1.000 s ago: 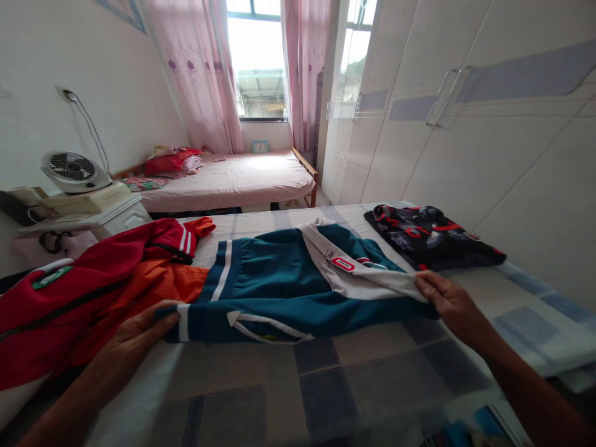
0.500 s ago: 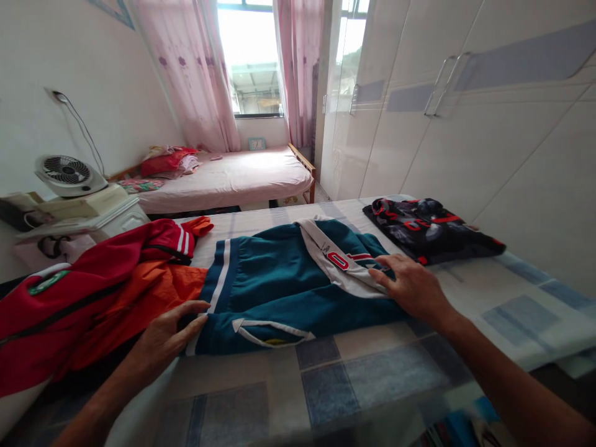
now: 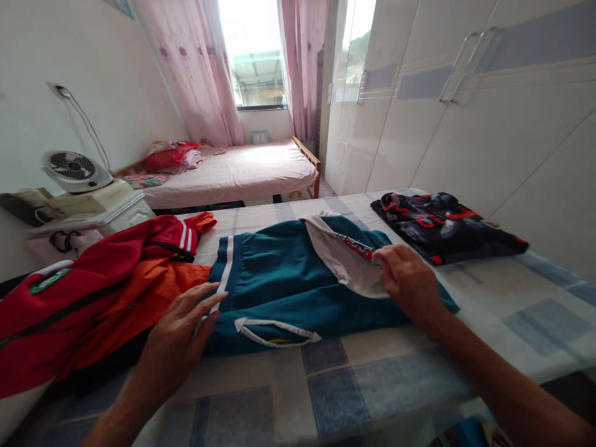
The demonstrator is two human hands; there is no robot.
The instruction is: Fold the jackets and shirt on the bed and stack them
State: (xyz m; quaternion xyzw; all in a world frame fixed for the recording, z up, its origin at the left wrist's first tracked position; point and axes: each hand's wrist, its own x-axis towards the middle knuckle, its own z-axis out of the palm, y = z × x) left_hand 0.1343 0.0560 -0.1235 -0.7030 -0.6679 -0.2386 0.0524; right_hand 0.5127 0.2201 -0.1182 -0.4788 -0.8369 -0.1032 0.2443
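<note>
A teal jacket (image 3: 279,261) with white stripes along its hem lies partly folded on the bed in front of me. Its whitish sleeve (image 3: 344,273) with red and dark lettering is laid across the body, and the lettering is bunched. My right hand (image 3: 410,279) pinches the sleeve near the lettering; the fingertips are partly hidden by the hand. At the striped hem is my left hand (image 3: 184,326), fingers stretched out and apart, resting on or just over the cloth. A white-edged pocket (image 3: 277,332) shows on the near side.
To the left lie a red jacket (image 3: 107,261) and orange clothing (image 3: 153,292). A folded black, grey and red garment (image 3: 447,226) is at the right. Beyond are a fan (image 3: 77,169), a second bed (image 3: 233,174) and white wardrobes (image 3: 465,143).
My right hand has closed on the sleeve, whose lettering is now crumpled. The left hand has moved slightly right along the hem with its fingers spread. The view has shifted a little.
</note>
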